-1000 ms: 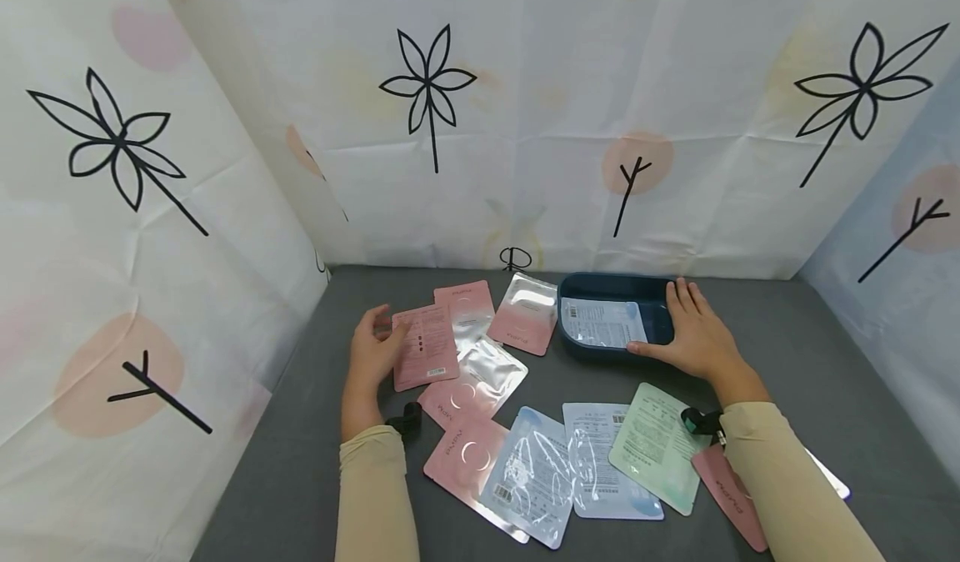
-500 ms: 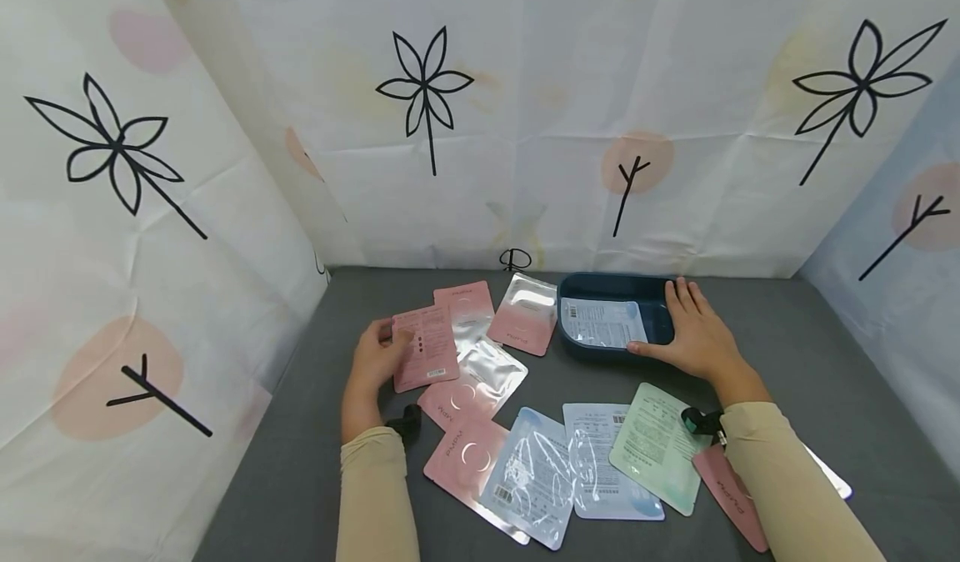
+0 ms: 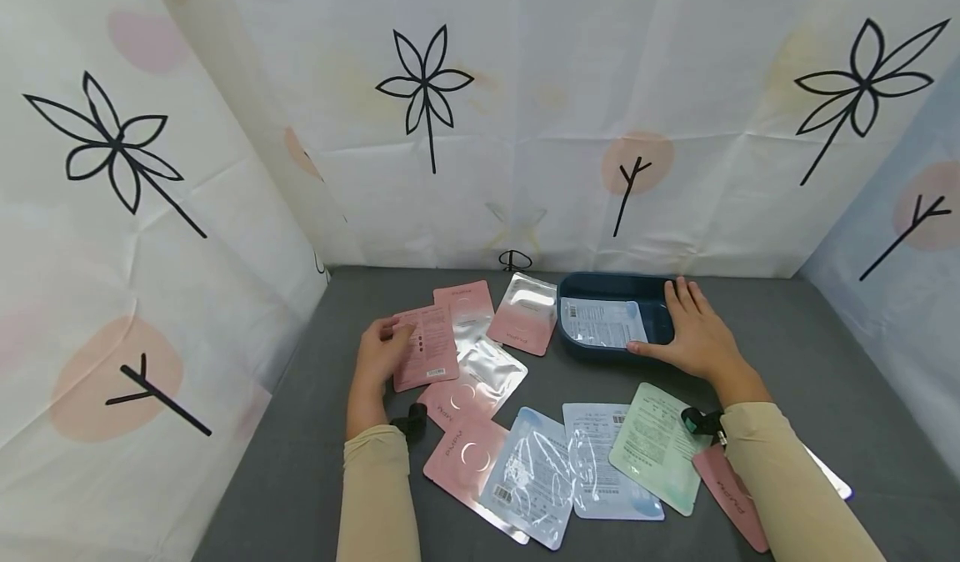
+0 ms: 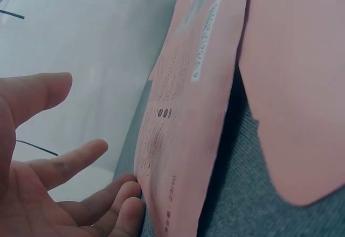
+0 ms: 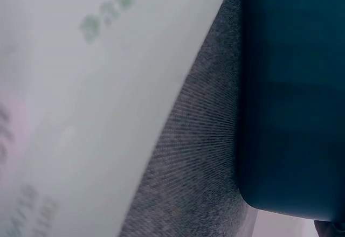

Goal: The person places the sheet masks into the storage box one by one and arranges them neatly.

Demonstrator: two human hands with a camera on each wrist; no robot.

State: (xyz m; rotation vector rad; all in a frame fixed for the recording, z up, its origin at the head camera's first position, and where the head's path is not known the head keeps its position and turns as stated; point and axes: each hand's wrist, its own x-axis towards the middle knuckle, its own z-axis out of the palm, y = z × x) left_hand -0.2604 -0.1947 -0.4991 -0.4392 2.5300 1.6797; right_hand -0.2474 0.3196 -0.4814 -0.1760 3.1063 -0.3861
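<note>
though illegible overhead, "23ml" on sachet (image 4: 186, 113)

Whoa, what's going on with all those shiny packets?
A person's left hand is at a pink packet, fingertips touching its edge. The right hand rests on the right end of a dark blue tray. One light-blue packet lies inside it. Other pink packets, blue packets and a green packet lie on the gray table.

Pale backdrop (image 3: 517, 145) behind grey tabletop (image 3: 300, 479); black flower outlines (image 3: 425, 83); faint yellowish motif (image 3: 516, 227), possibly fruit.
</note>
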